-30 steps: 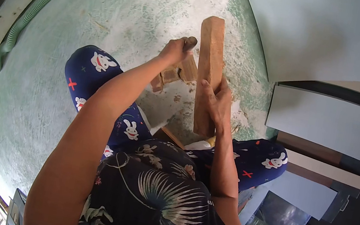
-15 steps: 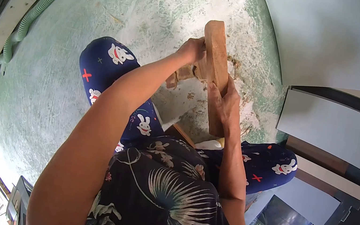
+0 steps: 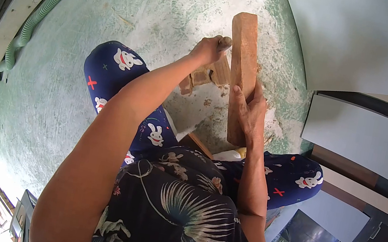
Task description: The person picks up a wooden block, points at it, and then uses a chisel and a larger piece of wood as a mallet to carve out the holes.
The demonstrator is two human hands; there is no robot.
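Note:
A long reddish-brown wooden block (image 3: 245, 50) stands at a slant in front of me, its far end pointing away. My right hand (image 3: 251, 111) is closed around its lower half, with the thumb across the top face. To the left of the block my left hand (image 3: 207, 50) is closed around a wooden tool handle (image 3: 225, 43), whose rounded end sticks out of the fist. What is fixed to that handle is hidden. Below the left hand, a pale wood piece (image 3: 221, 72) and smaller brown wood pieces (image 3: 200, 77) lie on the floor.
Crumbs and shavings lie on the worn green floor (image 3: 42, 106). A ribbed green hose (image 3: 52, 2) runs along the left side. Large pale panels (image 3: 371, 43) stand at the right, with flat boards (image 3: 351, 129) below them. My bent knees are on both sides.
The wooden block has shifted up and to the right with my right hand, away from the left hand. The handle end in my left fist now shows.

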